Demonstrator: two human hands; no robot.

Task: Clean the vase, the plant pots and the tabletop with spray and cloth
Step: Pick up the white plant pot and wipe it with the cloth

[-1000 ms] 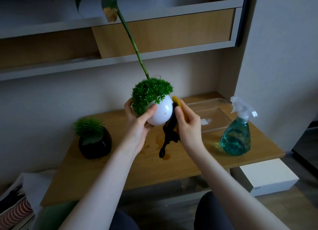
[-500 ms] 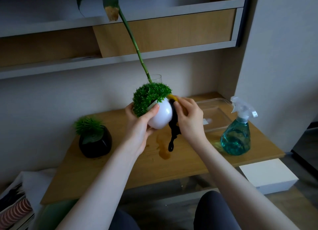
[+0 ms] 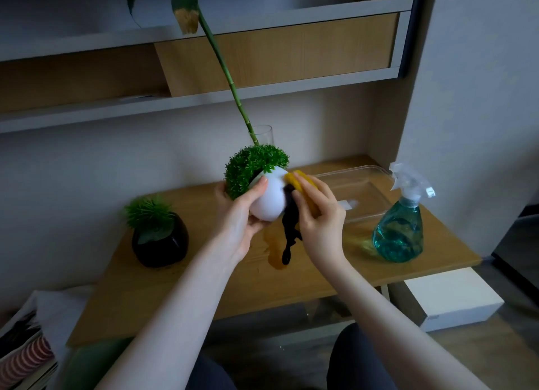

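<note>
**Fingers curled round a white pot and a cloth**

Fingers and thumb of the left hand wrap round the white pot, holding it tilted above the table, its green tuft leaning to the left. The right hand has its fingers bent over a yellow cloth, pressing it against the pot's right side; a black strip hangs down from the cloth toward a wet patch on the wood. A black pot with a green plant stands on the table to the left, well apart. The spray bottle, holding blue-green liquid, stands at the right, beside a clear tray. Behind the white pot, a glass vase holds a long green stem.
</note>
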